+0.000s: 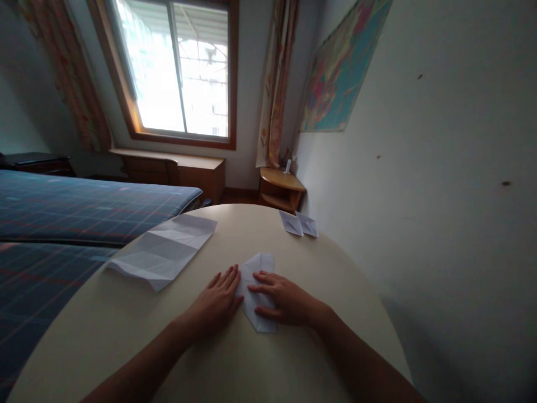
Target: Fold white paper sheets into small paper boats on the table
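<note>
A folded sheet of white paper (255, 305) lies on the round cream table (235, 221) between my two hands. My left hand (217, 302) rests flat along its left edge, fingers stretched out and pointing away from me. Over the right part of the paper spreads my right hand (287, 299), its fingers apart and touching the surface. Both palms face down, and parts of the paper are hidden under the fingers. Neither hand grips anything.
A larger creased paper sheet (163, 252) lies at the table's left edge. Two small folded paper pieces (298, 224) sit at the far right. A plaid mattress (84, 201) is on the left, a wall (440, 235) on the right, and a corner shelf (282, 180) behind.
</note>
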